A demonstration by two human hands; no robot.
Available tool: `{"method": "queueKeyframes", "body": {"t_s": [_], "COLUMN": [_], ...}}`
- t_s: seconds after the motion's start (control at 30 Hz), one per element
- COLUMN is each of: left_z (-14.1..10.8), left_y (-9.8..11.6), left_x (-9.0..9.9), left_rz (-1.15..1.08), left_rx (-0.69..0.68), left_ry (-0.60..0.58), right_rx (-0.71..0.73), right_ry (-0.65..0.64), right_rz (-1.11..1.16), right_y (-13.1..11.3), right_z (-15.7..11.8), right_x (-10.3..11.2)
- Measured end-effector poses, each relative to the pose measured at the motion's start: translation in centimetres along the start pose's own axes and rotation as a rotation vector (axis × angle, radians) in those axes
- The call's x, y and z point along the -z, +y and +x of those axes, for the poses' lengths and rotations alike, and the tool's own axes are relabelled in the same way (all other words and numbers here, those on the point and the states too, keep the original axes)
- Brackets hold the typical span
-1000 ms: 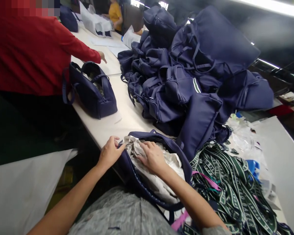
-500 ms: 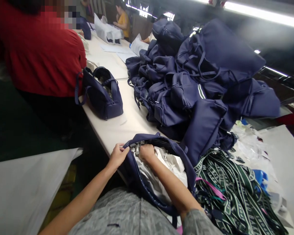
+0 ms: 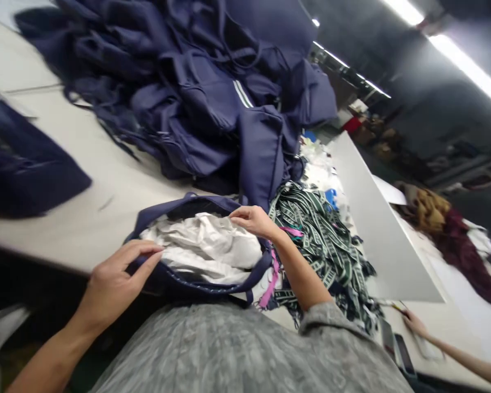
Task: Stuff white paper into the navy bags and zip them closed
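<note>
A navy blue bag [image 3: 137,234] lies at the table's front edge against my body, its mouth wide apart. Crumpled white paper [image 3: 213,240] fills the inside. At the bag's left end, my left hand [image 3: 120,273] has thumb and forefinger drawn together over the rim; what they pinch, if anything, is hidden. Over the far right part of the opening, my right hand [image 3: 253,221] is closed with its fingertips on the paper's edge.
Navy bags [image 3: 204,103] form a tall heap behind. Another navy bag [image 3: 28,158] stands at left. Green-and-white lettered straps [image 3: 323,240] lie piled at right, beside a pink ribbon [image 3: 272,281]. A grey-white board [image 3: 384,234] is farther right, near another person's hand [image 3: 415,323].
The view has swung right. My right hand has come up out of the paper's left side to its far right part. My left hand has left the far rim for the left end.
</note>
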State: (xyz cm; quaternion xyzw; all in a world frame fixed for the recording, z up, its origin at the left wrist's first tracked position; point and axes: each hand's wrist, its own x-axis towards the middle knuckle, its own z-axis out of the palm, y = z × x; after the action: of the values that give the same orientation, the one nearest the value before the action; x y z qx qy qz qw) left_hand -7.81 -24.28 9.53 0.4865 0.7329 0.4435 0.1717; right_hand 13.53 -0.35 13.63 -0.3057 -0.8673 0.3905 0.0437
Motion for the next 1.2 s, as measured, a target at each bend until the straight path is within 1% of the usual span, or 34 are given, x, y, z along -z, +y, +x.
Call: {"method": "queueKeyframes", "body": {"t_s": [0.07, 0.1, 0.17, 0.23, 0.3, 0.37, 0.4, 0.43, 0.5, 0.53, 0.57, 0.6, 0.67, 0.7, 0.8, 0.83, 0.87, 0.93, 1.0, 1.07, 1.13, 1.2], "left_z": [1.2, 1.8, 2.9, 4.0, 5.1, 6.0, 6.3, 6.5, 6.5, 6.5, 6.5, 6.6, 7.0, 7.3, 8.0, 8.1, 8.1, 7.9, 7.7, 7.6, 7.6, 7.7], "left_y": [0.9, 1.1, 1.6, 2.1, 2.8, 3.8, 4.3, 4.8, 5.8, 6.2, 6.6, 6.8, 7.1, 7.0, 6.5, 6.2, 5.8, 4.9, 4.2, 3.7, 3.4, 3.4], "left_x": [-1.4, -2.1, -3.7, -5.3, -7.3, -9.8, -11.2, -12.7, -15.3, -16.4, -17.4, -18.2, -19.4, -19.8, -20.9, -21.2, -21.6, -22.4, -23.0, -23.3, -23.4, -23.4], "left_rz": [0.019, 0.024, 0.032, 0.027, 0.007, -0.011, -0.003, 0.015, 0.063, 0.082, 0.095, 0.103, 0.131, 0.152, 0.206, 0.223, 0.248, 0.319, 0.383, 0.407, 0.388, 0.361], "left_rx": [-0.137, -0.19, -0.26, -0.295, -0.331, -0.376, -0.391, -0.402, -0.428, -0.45, -0.481, -0.519, -0.598, -0.629, -0.692, -0.705, -0.712, -0.715, -0.716, -0.735, -0.743, -0.732], "left_ry": [-0.071, -0.099, -0.158, -0.25, -0.385, -0.518, -0.58, -0.642, -0.746, -0.776, -0.778, -0.759, -0.726, -0.742, -0.892, -0.925, -0.93, -0.89, -0.856, -0.858, -0.87, -0.874], "right_rx": [-0.207, -0.3, -0.449, -0.558, -0.633, -0.679, -0.69, -0.687, -0.629, -0.582, -0.534, -0.5, -0.5, -0.53, -0.664, -0.699, -0.722, -0.741, -0.753, -0.763, -0.723, -0.65], "right_ry": [0.088, 0.116, 0.13, 0.121, 0.135, 0.184, 0.228, 0.288, 0.423, 0.477, 0.508, 0.509, 0.46, 0.426, 0.344, 0.326, 0.308, 0.261, 0.195, 0.143, 0.131, 0.122], "right_rz": [-0.158, -0.239, -0.312, -0.251, -0.152, -0.094, -0.061, -0.016, 0.08, 0.111, 0.118, 0.103, 0.055, 0.035, 0.008, 0.0, -0.006, 0.022, 0.164, 0.404, 0.603, 0.69], "right_y": [3.5, 5.2, 8.4, 11.0, 13.0, 14.4, 15.0, 15.5, 16.3, 16.6, 16.7, 16.8, 16.8, 16.8, 16.5, 16.4, 16.5, 16.7, 17.3, 18.0, 18.6, 19.0], "right_z": [-2.3, -3.7, -6.6, -9.4, -11.7, -13.3, -13.8, -14.0, -14.0, -13.7, -13.3, -12.9, -12.2, -11.9, -11.5, -11.5, -11.5, -11.5, -11.5, -11.6, -11.7, -11.7], "right_x": [2.0, 2.5, 2.5, 1.2, -0.8, -3.0, -3.9, -4.7, -5.7, -5.9, -5.9, -5.8, -5.2, -4.9, -3.8, -3.6, -3.4, -3.1, -3.0, -3.0, -3.2, -3.3]}}
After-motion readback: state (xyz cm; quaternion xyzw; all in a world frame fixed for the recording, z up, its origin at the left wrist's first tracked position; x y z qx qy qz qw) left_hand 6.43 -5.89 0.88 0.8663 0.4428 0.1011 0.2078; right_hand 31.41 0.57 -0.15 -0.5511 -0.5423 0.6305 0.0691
